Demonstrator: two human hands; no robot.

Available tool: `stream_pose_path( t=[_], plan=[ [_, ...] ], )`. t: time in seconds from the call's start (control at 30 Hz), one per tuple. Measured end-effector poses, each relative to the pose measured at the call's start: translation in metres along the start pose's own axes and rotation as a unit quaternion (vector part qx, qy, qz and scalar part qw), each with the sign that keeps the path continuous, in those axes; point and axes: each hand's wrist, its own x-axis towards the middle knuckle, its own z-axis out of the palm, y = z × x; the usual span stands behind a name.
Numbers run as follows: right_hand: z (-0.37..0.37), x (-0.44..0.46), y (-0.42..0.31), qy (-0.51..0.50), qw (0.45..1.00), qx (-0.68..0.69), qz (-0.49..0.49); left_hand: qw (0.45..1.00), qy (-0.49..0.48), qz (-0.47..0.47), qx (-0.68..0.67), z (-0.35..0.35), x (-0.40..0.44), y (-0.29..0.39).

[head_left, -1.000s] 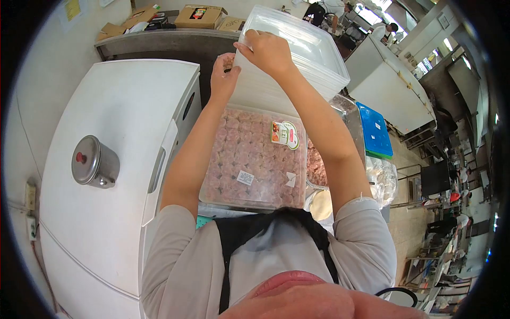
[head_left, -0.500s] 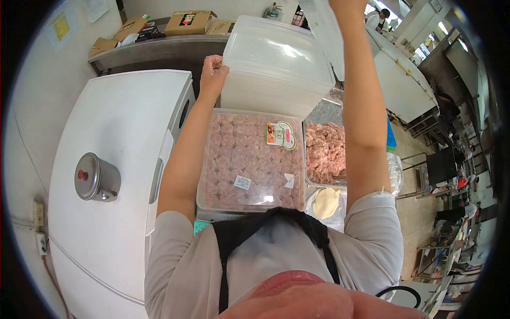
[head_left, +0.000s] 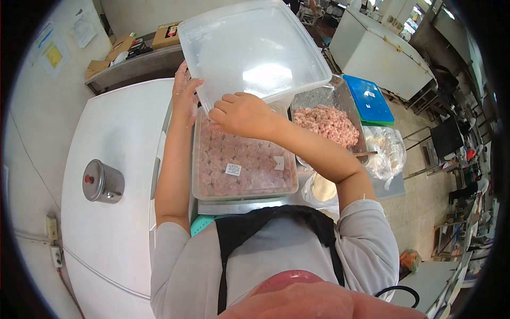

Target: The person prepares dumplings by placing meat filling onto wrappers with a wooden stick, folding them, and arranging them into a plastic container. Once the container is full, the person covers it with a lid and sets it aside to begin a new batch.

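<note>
A clear plastic lid (head_left: 249, 48) with a raised rim is tilted up in front of me, above a box. My right hand (head_left: 244, 114) reaches across to its near left corner, fingers curled on the rim. At the left edge of the lid, my left hand (head_left: 186, 95) has its fingers apart and the thumb close to the rim; meat residue clings to the skin. Below both hands sits a covered clear plastic box (head_left: 244, 183) with rows of round meat pieces inside and white stickers on top. The lid and my right arm hide its far part.
Right of the box, a metal tray (head_left: 350, 101) holds ground meat (head_left: 326, 125). Nearby are pale round dough sheets (head_left: 323, 187), a plastic bag (head_left: 385, 154) and a blue lid (head_left: 369, 98). A lidded metal pot (head_left: 103, 181) stands on a white appliance (head_left: 117, 234) at left.
My right hand has come down and left from the upper right, bringing the clear lid over the box. My left hand has shifted left and down, off the stack's edge. The view has turned slightly.
</note>
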Motion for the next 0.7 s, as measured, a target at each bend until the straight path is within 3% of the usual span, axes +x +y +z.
stream_pose_path(
  t=[0.13,0.23,0.27,0.33,0.4,0.43,0.47,0.5,0.57,0.6,0.63,0.7],
  plan=[
    [-0.020,-0.010,0.010,-0.031,0.993,0.111,0.034,0.997,0.050,0.043,-0.044,-0.013,-0.025,-0.009],
    [-0.050,-0.007,0.043,0.093,0.989,0.048,0.101,0.994,0.072,0.002,-0.087,-0.028,-0.053,0.007],
    [-0.053,-0.008,0.056,0.135,0.985,0.013,0.102,0.995,0.083,0.044,-0.045,-0.031,-0.060,0.011],
    [-0.067,-0.009,0.065,0.120,0.983,0.047,0.129,0.991,0.098,0.087,-0.001,-0.034,-0.073,0.028],
    [-0.079,0.002,0.056,0.102,0.979,0.078,0.157,0.969,0.067,0.195,0.135,-0.023,-0.086,0.059],
    [-0.085,0.010,0.035,0.105,0.937,0.248,0.224,0.969,0.070,0.196,0.135,-0.015,-0.095,0.075],
    [-0.090,0.018,0.019,0.104,0.861,0.409,0.284,0.905,0.064,0.307,0.287,-0.005,-0.104,0.091],
    [-0.092,0.026,0.010,0.106,0.861,0.409,0.282,0.805,0.054,0.407,0.429,0.004,-0.116,0.098],
    [-0.096,0.038,-0.005,0.235,0.679,0.676,0.166,0.695,0.013,0.435,0.573,0.022,-0.148,0.100],
    [-0.103,0.041,-0.015,0.240,0.678,0.675,0.164,0.666,-0.030,0.489,0.562,0.027,-0.155,0.092],
    [-0.112,0.044,-0.025,0.283,0.712,0.612,0.195,0.634,-0.073,0.541,0.547,0.030,-0.161,0.080],
    [-0.118,0.041,-0.035,0.325,0.740,0.544,0.224,0.642,-0.100,0.533,0.542,0.030,-0.172,0.065]
  ],
)
